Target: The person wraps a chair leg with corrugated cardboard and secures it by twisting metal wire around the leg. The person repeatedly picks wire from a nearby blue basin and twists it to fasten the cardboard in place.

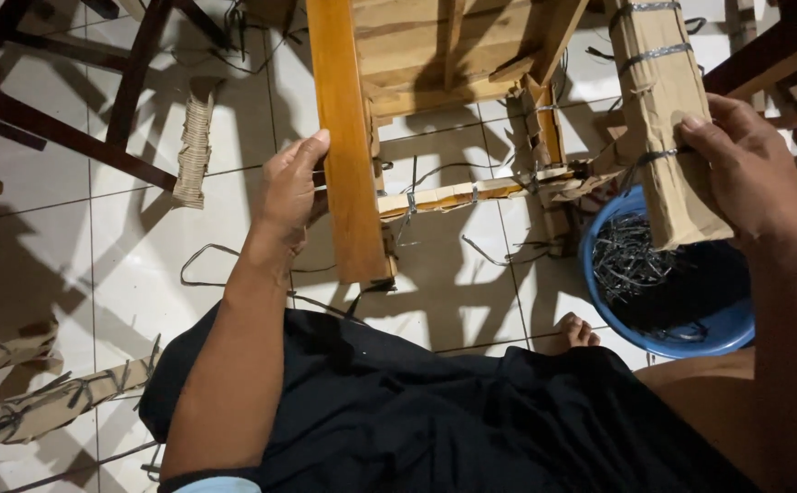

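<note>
Left hand (291, 187) wrapped around bare orange-brown varnished wooden chair leg (347, 137), thumb up along its near edge, fingers hidden behind the wood. Right hand (747, 164) closed over second chair leg sheathed in brown corrugated cardboard and bound with grey straps (667, 119), fingertips out of sight on the far side. Chair frame tipped over white tiled floor (125, 246); seat cut off at top edge. Below the wrapped leg, round blue plastic basin of cut grey strap scraps (681, 301), partly covered by the forearm. Loose cardboard sleeves (42, 402) at lower left, half cropped.
</note>
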